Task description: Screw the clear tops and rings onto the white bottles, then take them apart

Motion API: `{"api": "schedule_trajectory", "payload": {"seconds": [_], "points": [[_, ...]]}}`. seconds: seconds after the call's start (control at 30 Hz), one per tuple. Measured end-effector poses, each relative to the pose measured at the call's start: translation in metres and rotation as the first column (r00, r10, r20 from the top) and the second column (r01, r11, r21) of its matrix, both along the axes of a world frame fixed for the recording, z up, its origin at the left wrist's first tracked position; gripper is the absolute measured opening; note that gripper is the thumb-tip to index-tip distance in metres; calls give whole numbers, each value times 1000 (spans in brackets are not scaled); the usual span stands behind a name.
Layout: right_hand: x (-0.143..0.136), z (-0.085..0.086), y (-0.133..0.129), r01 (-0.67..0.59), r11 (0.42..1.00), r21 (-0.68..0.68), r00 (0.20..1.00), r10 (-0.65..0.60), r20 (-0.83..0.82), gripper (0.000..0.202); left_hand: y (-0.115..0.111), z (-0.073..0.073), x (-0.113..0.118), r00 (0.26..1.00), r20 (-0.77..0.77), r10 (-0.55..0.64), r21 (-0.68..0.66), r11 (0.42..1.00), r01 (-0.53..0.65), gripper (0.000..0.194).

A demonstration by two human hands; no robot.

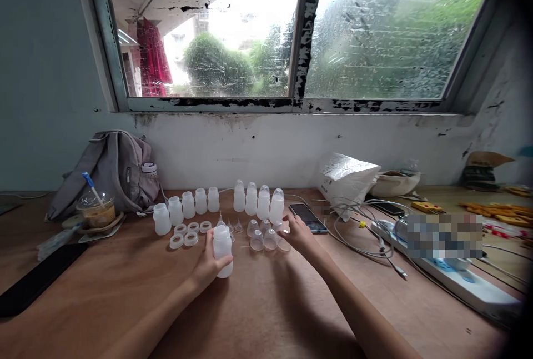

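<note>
The left hand (207, 263) is gripping a white bottle (222, 249) upright on the counter (266, 314), fingers wrapped around it. The right hand (296, 235) is reaching into the clear caps (263, 239), fingers loosely curled, holding nothing I can make out. Capping looks under way; next calls for pinching one cap.

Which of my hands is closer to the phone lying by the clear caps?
Right. The right hand rests on the table among the clear caps, just left of the phone. The left hand holds a white bottle, farther left.
</note>
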State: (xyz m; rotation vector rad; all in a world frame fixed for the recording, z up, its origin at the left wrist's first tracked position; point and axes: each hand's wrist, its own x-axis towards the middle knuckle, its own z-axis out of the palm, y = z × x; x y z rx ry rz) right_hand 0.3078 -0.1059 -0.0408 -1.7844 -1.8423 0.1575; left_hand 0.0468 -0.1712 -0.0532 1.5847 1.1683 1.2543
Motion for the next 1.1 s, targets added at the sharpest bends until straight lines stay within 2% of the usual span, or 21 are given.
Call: {"api": "schedule_trajectory", "payload": {"seconds": [0.07,0.13,0.2,0.27,0.33,0.43,0.53,0.63,0.8,0.93,1.0,1.1], "points": [[-9,8,-6,-58,991,123,998,62,-23,21,1,0,0,992,105,-65,-88,993,75,52],[-21,16,-15,-168,971,168,972,192,-134,20,2,0,1,982,144,-121,-127,982,140,51],[-35,19,-24,-301,941,156,898,334,-287,26,3,0,2,980,123,-157,-117,978,172,50],[-49,18,-34,-431,898,89,794,424,-434,31,3,-1,3,984,57,-169,-75,982,173,50],[-62,13,-41,-518,856,5,714,435,-549,35,2,-3,5,986,-36,-162,-35,986,160,52],[-76,4,-49,-559,825,-90,656,373,-656,38,-2,-2,7,978,-172,-121,32,991,128,54],[-85,-2,-54,-521,845,-120,655,305,-692,41,-9,0,8,966,-250,-68,76,993,90,49],[-88,-3,-55,-468,881,-70,663,297,-687,43,-12,3,9,963,-256,-84,66,992,104,41],[-86,-4,-55,-485,873,50,635,392,-666,42,-10,5,8,972,-134,-191,-18,981,191,38],[-85,3,-61,-539,837,95,562,441,-700,39,-9,8,6,965,40,-259,-108,959,262,36],[-84,11,-66,-616,783,81,486,459,-744,35,-10,9,5,921,186,-342,-181,909,375,32],[-80,21,-70,-754,655,58,344,468,-814,35,-13,8,0,808,419,-415,-308,772,556,35]]}}
